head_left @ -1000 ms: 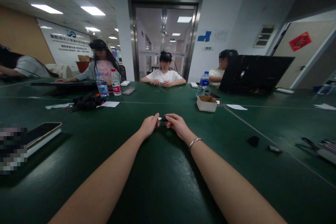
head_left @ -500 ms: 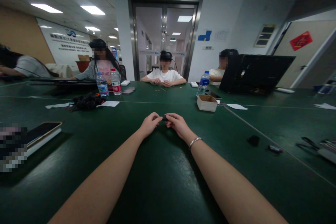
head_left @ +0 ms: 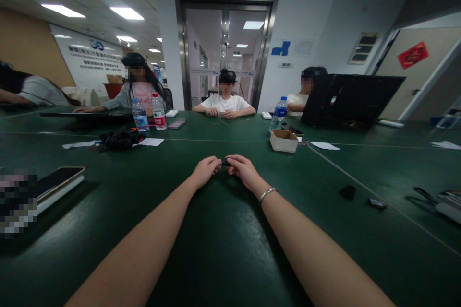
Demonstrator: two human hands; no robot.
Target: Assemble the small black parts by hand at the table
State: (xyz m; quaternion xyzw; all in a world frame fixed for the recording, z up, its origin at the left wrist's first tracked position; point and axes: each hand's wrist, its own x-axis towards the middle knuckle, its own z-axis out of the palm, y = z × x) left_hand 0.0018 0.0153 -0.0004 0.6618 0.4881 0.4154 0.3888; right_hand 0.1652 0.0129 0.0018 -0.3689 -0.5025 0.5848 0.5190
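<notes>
Glass double doors (head_left: 203, 57) and a white wall (head_left: 306, 5) are seen in the head view, behind a long green table (head_left: 223, 240). Co-worker (head_left: 226, 101) is seated opposite, well apart from the work.

A small black stick-shaped item (head_left: 224, 162) is held just above the near half of the table, between the two hands. Its right end is clamped between thumb and fingers of the right hand (head_left: 245, 171), silver bracelet (head_left: 268, 195) on that wrist. Its left end is met by the left hand (head_left: 206, 171), fingertips closed on it; how much is covered by them cannot be told.

Step in hand, as judged: two-handed handling of the item, end to end. For the next move, a steady right pinch and fine left fingertip control seem to be called for, with both ends kept in line.

Versus one second ago: a silvery end was exposed beside the left fingers; now only black is shown. The right hand is barely shifted. The open cardboard box (head_left: 283, 143) is left where it was.
</notes>
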